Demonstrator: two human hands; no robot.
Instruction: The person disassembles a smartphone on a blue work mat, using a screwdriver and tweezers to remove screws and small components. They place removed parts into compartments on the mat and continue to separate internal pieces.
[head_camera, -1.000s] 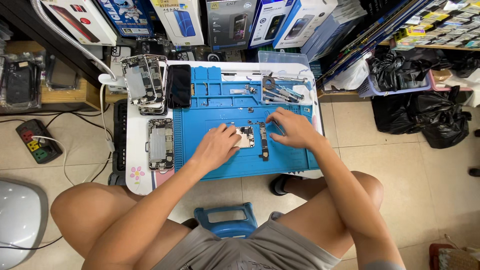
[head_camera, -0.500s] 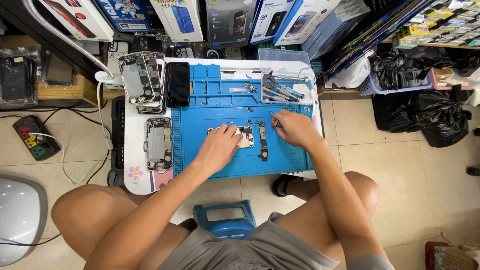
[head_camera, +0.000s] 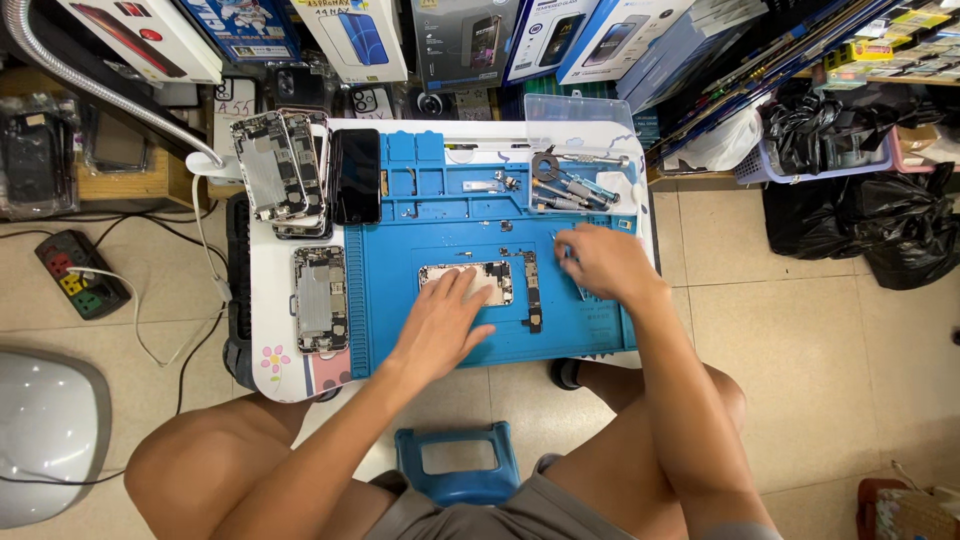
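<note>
An opened phone body lies in the middle of the blue work mat on a small white table. My left hand rests flat on the phone's near end, fingers spread, pressing it down. A narrow dark circuit board lies just right of the phone. My right hand hovers over the mat's right side, past the board, fingers curled on what looks like a thin tool. My bare knees frame a blue stool below the table.
Two stacked open phone bodies and a black phone sit at the table's back left, another open phone at front left. A tray of screwdrivers stands back right. Boxes line the back; black bags and a power strip lie on the floor.
My right hand has slid right, away from the circuit board toward the mat's right edge. My left hand has stayed on the phone.
</note>
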